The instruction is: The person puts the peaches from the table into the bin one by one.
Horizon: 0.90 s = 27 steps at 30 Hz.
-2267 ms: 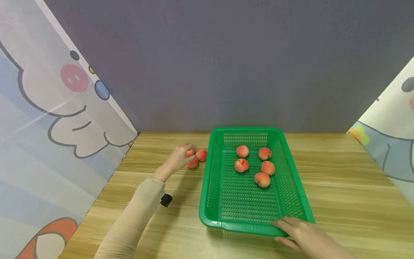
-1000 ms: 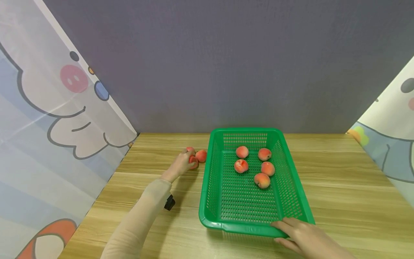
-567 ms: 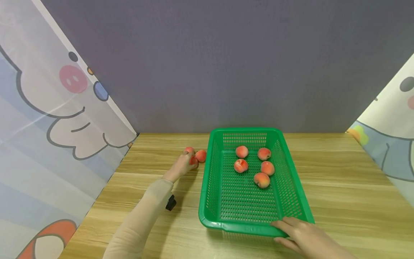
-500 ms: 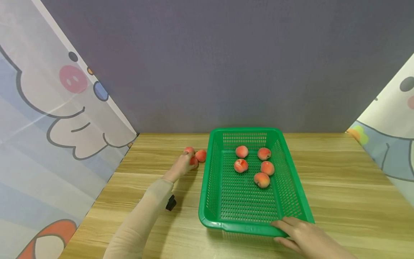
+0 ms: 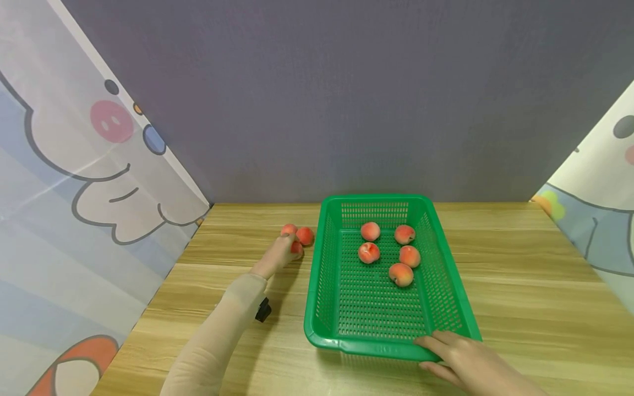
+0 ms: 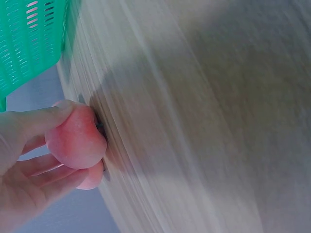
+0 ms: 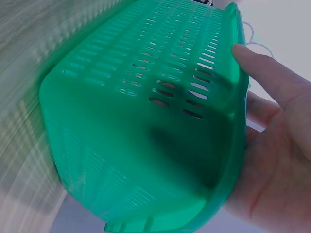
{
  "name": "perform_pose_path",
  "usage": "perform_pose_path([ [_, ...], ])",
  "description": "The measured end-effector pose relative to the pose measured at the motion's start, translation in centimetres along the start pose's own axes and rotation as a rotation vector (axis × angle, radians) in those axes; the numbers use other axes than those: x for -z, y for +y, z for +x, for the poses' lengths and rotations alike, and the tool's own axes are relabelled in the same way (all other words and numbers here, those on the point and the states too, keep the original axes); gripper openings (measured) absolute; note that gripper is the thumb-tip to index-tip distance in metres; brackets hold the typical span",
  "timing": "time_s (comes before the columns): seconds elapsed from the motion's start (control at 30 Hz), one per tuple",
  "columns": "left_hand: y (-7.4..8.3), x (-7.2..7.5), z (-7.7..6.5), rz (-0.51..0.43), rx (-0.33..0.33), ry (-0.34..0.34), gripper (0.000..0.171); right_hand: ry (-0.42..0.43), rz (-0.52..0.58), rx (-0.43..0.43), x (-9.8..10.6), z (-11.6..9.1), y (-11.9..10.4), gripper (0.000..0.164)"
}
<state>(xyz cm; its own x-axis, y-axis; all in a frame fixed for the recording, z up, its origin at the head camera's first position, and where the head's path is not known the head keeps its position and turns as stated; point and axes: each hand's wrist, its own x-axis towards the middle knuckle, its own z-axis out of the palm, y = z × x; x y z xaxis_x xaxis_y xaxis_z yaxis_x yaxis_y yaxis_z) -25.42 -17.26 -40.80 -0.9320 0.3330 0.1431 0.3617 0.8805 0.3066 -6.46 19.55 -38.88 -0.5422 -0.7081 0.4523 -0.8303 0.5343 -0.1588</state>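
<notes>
The left hand holds a peach between thumb and fingers, perhaps to spread pressure on soft fruit, beside two loose peaches on the table left of the basket, whose near right rim the right hand grips, seemingly to steady it, with five fruits inside.

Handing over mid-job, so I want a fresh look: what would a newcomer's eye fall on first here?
First, the green basket just right of centre in the head view, five peaches inside it, with the right grip on its near rim. Next, the left grip to the basket's left, holding a peach beside two loose peaches. Then the cartoon sheet along the left side.
</notes>
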Motion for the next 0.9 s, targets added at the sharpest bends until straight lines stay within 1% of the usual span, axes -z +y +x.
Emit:
perform_pose_path([
  [0.17, 0.0, -0.1, 0.0, 0.002, -0.015, 0.017, 0.025, 0.009, -0.007, 0.005, -0.1, 0.0, 0.0, 0.027],
  [0.27, 0.0, -0.1, 0.1, 0.013, -0.007, 0.013, 0.026, 0.004, -0.005, 0.000, -0.1, 0.0, 0.1, 0.027],
  [0.47, 0.1, 0.1, 0.1, 0.008, 0.043, -0.025, 0.027, 0.000, -0.008, -0.003, -0.1, 0.0, 0.1, 0.027],
  [0.7, 0.1, 0.5, 0.0, -0.025, 0.036, -0.058, 0.029, -0.016, 0.010, -0.004, -0.1, 0.0, 0.1, 0.028],
  [0.9, 0.3, 1.2, -0.1, -0.058, 0.057, -0.099, 0.022, -0.018, 0.013, -0.008, 0.0, 0.0, 0.1, 0.028],
])
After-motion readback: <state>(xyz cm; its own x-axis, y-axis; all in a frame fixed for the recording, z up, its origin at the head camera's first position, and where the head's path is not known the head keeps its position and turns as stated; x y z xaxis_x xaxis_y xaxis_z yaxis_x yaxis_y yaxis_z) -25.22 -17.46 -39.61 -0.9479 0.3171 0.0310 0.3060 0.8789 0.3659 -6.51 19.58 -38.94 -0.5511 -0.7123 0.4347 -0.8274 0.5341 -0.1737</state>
